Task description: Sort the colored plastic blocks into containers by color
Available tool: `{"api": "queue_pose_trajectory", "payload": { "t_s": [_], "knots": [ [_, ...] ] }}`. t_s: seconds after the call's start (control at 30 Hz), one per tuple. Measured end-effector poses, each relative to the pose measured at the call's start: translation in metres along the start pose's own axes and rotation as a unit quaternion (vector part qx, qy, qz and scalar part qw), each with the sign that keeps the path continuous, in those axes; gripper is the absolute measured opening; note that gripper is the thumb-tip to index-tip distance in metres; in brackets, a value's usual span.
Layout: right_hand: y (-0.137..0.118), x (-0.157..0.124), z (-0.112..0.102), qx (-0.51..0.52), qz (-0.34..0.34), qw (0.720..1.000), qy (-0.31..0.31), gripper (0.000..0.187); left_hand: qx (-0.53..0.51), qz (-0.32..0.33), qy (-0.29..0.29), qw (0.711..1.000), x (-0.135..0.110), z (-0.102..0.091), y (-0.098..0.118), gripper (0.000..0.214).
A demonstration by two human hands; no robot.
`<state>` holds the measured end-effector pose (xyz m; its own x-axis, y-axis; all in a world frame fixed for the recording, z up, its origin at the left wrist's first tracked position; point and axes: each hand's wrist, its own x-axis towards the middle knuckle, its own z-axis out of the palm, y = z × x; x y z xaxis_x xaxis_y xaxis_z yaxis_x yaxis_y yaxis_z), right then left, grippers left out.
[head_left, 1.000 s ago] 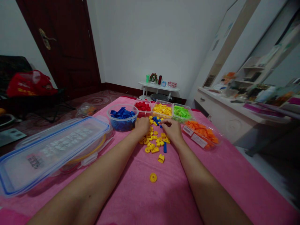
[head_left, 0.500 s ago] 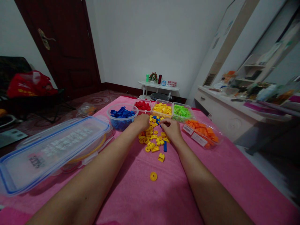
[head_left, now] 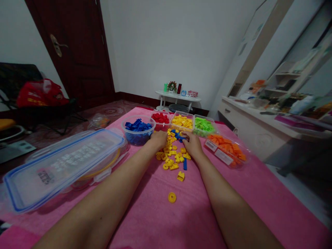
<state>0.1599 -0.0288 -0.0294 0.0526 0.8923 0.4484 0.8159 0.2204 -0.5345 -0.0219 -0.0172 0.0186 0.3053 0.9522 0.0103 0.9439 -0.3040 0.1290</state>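
A loose pile of yellow building blocks (head_left: 174, 152), with some round wheel-like pieces, lies on the pink cloth between my hands. At its far end several blue building blocks (head_left: 177, 135) are mixed in. My left hand (head_left: 158, 140) rests at the pile's left edge, back up; its fingers are mostly hidden from view. On the other side, my right hand (head_left: 193, 143) has its thumb and forefinger apart beside the blue blocks. A blue strip (head_left: 185, 164) lies below that hand. Nearer me are a yellow block (head_left: 181, 176) and a yellow wheel (head_left: 172, 197).
A round tub of blue blocks (head_left: 138, 130) stands left. Behind the pile are boxes of red (head_left: 160, 118), yellow (head_left: 182, 121) and green blocks (head_left: 203, 125). An orange-block box (head_left: 226, 150) sits right. Clear blue-rimmed lids (head_left: 67, 166) lie stacked left.
My right hand's thumb and forefinger have parted, and more of the blue blocks shows between my hands. My left hand stays low at the pile. The whole view has shifted slightly.
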Motion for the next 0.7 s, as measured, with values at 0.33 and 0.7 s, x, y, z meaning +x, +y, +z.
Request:
{"api": "queue_pose_trajectory", "payload": {
  "t_s": [0.33,0.7],
  "knots": [
    [0.000,-0.005,-0.003,-0.072,-0.018,0.995,-0.069,0.029,-0.064,0.002,-0.018,0.998,-0.004,-0.006,0.008,0.030],
    [-0.027,0.003,-0.042,0.037,-0.011,0.993,0.113,0.021,-0.728,-0.095,-0.200,0.649,-0.002,-0.021,0.027,0.018]
  ]
}}
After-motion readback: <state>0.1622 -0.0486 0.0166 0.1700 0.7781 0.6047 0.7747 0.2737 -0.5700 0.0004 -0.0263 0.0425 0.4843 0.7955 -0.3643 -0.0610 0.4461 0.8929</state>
